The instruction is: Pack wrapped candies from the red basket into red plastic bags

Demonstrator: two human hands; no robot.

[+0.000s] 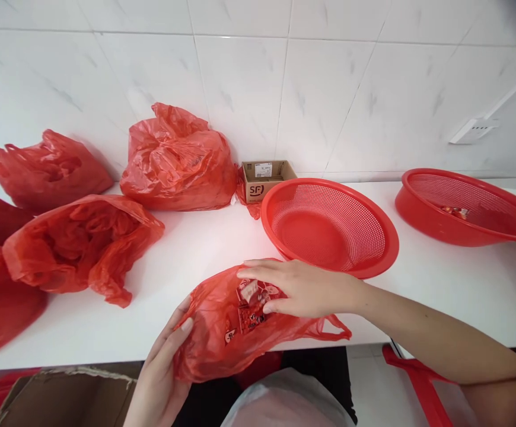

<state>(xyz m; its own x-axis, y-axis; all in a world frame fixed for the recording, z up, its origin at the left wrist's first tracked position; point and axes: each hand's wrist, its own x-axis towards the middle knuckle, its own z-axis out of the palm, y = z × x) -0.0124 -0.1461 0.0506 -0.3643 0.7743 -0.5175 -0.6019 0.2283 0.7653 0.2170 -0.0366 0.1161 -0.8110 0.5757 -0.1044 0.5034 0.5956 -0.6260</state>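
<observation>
A red plastic bag [222, 344] lies at the front edge of the white counter [204, 249], with small red and white packets showing inside it. My left hand [164, 367] grips the bag's left side from below the counter edge. My right hand [293, 287] reaches across the bag's mouth, fingers curled on the packets [251, 293] at the opening. An empty red mesh basket [329, 225] sits just behind my right hand.
Several filled red bags [178, 160] crowd the left and back of the counter. A small cardboard box [264, 178] stands against the tiled wall. A second red basket [467, 204] holding a few packets sits at right. A large cardboard box [62, 397] is below the counter.
</observation>
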